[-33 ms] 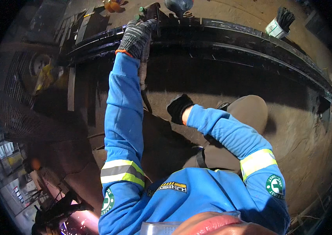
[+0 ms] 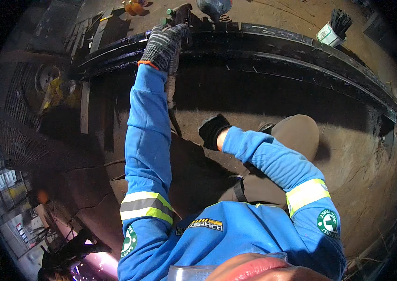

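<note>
My left hand [image 2: 163, 44], in a grey-and-black knit glove with an orange cuff, reaches forward to a long dark metal beam [image 2: 282, 37]. Its fingers are curled at the beam's edge, and what they grip is mostly hidden. Just beyond them is a dark metal piece [image 2: 182, 13] with green knob-like ends. Beside the left wrist hangs a pale wrapped length [image 2: 171, 86] that runs into a black cable [image 2: 175, 122]. Nearer to me, my right hand [image 2: 214, 131], in a black-palmed glove, is closed in front of my bent knee [image 2: 296, 136], with nothing visible in it.
A white container [image 2: 329, 35] of thin dark rods stands beyond the beam at right. A rounded grey object [image 2: 214, 6] and orange items [image 2: 135, 7] lie at the far side. Sparks [image 2: 98, 267] glow beside a person [image 2: 62, 257] at lower left.
</note>
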The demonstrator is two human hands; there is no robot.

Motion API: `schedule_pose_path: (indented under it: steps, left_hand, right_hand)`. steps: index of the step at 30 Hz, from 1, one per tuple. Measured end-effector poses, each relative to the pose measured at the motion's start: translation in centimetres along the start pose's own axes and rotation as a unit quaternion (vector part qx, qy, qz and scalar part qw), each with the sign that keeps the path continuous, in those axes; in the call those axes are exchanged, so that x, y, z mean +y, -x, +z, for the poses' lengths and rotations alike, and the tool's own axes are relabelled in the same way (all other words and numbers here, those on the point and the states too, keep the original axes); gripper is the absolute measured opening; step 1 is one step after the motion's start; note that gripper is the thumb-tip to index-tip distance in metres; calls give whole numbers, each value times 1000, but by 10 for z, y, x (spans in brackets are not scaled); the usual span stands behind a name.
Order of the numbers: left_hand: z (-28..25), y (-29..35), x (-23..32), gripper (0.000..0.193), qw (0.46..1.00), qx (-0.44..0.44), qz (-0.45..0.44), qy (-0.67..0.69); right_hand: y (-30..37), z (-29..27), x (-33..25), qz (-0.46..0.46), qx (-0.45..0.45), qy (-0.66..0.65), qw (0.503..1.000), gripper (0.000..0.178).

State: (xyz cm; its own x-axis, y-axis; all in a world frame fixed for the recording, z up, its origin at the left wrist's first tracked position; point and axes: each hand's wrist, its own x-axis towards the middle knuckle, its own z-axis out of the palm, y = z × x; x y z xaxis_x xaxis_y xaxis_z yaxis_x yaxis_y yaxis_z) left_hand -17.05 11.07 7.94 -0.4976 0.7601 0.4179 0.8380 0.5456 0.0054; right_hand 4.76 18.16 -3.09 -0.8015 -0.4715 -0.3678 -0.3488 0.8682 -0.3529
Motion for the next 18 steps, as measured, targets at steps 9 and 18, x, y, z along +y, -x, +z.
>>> schedule_pose_path:
  steps: [9,18]
  left_hand:
    - [-6,-14,5,22,992,50,81,85]
    - [1,7,-30,27,987,-120,-70,-83]
  right_hand:
    - [-6,-8,-3,-10,7,-25,1000,22]
    - [0,-15,8,44,-29,-5,999,29]
